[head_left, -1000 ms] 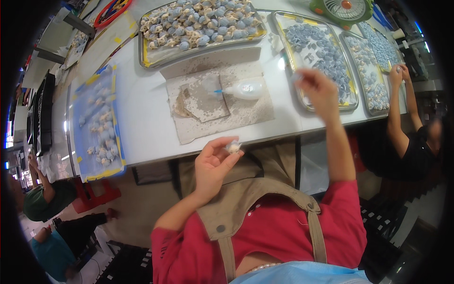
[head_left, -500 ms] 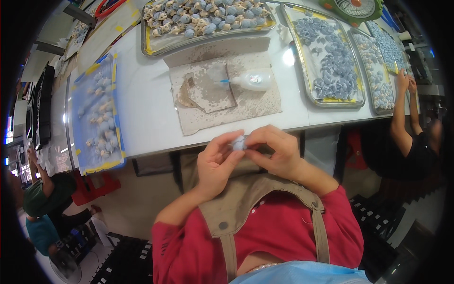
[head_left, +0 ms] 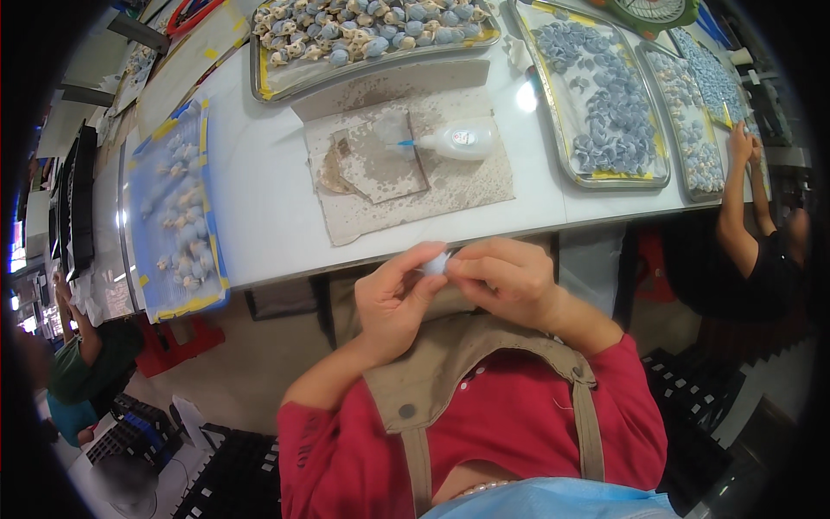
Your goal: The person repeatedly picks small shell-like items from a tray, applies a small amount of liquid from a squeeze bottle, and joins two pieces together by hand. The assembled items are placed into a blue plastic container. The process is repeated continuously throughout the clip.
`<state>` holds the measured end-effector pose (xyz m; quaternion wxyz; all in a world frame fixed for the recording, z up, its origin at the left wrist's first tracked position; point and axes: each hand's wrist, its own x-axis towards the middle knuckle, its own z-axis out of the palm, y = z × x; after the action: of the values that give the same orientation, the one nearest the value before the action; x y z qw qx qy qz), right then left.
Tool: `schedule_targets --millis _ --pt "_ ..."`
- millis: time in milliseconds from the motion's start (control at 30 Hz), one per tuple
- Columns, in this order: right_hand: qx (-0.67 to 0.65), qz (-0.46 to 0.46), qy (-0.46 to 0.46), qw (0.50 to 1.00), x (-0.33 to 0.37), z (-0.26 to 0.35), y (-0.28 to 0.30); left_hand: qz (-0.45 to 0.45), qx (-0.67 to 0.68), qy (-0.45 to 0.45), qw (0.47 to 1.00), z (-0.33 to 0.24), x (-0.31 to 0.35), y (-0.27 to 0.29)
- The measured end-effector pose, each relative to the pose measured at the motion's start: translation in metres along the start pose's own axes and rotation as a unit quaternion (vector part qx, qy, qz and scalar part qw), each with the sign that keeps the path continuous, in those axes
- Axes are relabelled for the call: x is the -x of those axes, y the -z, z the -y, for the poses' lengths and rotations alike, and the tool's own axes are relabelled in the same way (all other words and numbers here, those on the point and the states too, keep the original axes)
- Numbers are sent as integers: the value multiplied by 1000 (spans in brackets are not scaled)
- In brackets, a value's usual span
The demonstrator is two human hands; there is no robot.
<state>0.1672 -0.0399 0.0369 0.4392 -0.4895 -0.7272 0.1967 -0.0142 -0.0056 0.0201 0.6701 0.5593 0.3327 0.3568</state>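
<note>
My left hand (head_left: pixel 391 298) and my right hand (head_left: pixel 506 278) meet just below the white table's front edge (head_left: pixel 285 259), fingertips pinching one small pale blue-white piece (head_left: pixel 435 262) between them. The piece is mostly hidden by my fingers. Straight ahead on the table lies a stained paper sheet (head_left: pixel 406 164) with a white glue bottle (head_left: pixel 458 139) lying on its side, blue nozzle pointing left.
A metal tray of pale blue pieces (head_left: pixel 596 104) sits at the right, a second one (head_left: pixel 692 121) beyond it. A tray of blue and cream figures (head_left: pixel 363 30) is at the back. A blue-edged tray (head_left: pixel 173 216) lies left. Another person's arm (head_left: pixel 735 199) reaches in at the far right.
A second ago my right hand was at the right tray while my left held the piece. It came back, and both hands now pinch the piece together.
</note>
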Motion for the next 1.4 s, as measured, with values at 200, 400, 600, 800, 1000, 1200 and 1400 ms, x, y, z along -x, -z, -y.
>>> schedule_targets --millis 200,400,600,800,1000,1200,1400 --pt "-361 -16 -181 915 -1 -6 -3 26 81 -73 994 5 -5 -3" --pt "-459 136 -220 850 -3 -12 1 65 23 -1 998 -8 -3 3" --pt "-470 127 -199 850 -2 -9 -1 73 -75 -95 990 -8 -4 4" --pt "-465 117 -196 855 -2 -6 -2 84 -104 -127 983 -9 -4 5" --pt "-458 105 -200 860 1 -9 -8 80 -72 -87 990 -7 -4 7" --pt "-543 93 -234 802 -2 -2 -14 41 96 -48 993 5 -1 8" --pt "-583 77 -264 764 -3 3 -12 48 64 -69 994 0 -5 6"
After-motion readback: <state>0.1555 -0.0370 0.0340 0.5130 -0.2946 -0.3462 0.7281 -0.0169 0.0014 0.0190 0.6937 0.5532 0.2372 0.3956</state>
